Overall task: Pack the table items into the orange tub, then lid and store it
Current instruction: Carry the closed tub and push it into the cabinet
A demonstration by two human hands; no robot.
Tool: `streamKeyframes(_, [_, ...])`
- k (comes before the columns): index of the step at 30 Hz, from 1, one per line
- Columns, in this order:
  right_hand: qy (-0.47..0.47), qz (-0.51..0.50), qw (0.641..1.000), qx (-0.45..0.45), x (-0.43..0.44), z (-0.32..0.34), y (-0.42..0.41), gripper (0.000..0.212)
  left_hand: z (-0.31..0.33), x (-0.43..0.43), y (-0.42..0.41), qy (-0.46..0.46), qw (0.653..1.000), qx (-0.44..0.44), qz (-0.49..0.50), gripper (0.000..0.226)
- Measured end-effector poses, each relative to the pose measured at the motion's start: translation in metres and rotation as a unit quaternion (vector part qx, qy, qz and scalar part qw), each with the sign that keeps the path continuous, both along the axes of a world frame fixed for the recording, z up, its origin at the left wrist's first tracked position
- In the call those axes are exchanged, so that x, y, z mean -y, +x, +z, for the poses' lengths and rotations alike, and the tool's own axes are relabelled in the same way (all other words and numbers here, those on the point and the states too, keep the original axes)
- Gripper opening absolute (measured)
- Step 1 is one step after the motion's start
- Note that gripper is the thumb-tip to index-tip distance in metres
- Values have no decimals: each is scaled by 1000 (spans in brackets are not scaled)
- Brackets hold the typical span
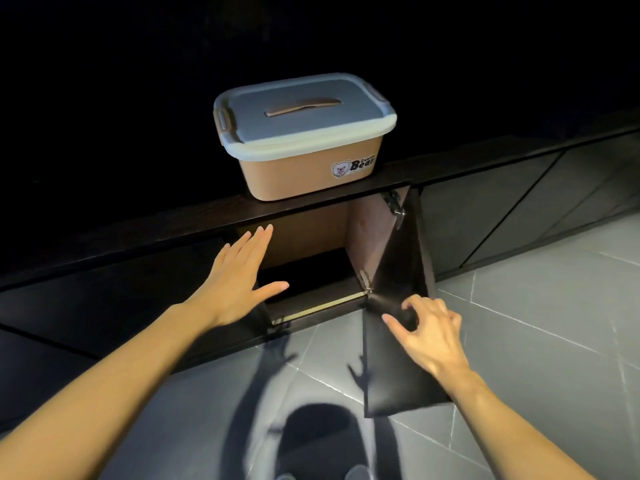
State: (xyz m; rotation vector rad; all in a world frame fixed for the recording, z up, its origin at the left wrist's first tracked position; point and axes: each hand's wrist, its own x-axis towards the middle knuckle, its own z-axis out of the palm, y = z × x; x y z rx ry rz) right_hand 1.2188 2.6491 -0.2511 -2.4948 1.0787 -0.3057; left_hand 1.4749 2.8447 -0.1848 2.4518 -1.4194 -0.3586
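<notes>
The lidded tub [311, 171] sits on the dark surface [138, 230] directly above an open cabinet [304, 233], while the left hand [239, 282], fingers spread flat, reaches toward the opening and the right hand [429, 330], fingers loosely curled, hovers over the open door [398, 375].

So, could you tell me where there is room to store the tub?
The open cabinet below the orange tub looks bare, between the left hand and the swung-out door. The right hand crowds the door side. The counter is too dark to judge.
</notes>
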Motion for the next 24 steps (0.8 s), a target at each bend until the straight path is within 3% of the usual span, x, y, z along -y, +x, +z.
streamKeyframes(7, [-14,-89,994,-61,45,19,-18,46,9,28,-2,-3,1000,22,-8,96])
streamKeyframes(10, [-54,-26,998,-28,57,40,6,57,15,35,2,-23,1000,18,10,93])
streamKeyframes(16, [-25,92,994,56,77,96,74,78,44,41,12,-92,992,55,61,92])
streamKeyframes(20, [-46,132,989,49,87,123,109,81,68,47,25,-98,984,120,93,87])
streamKeyframes(24, [-70,158,985,26,97,140,144,81,81,58,40,-90,979,125,136,84])
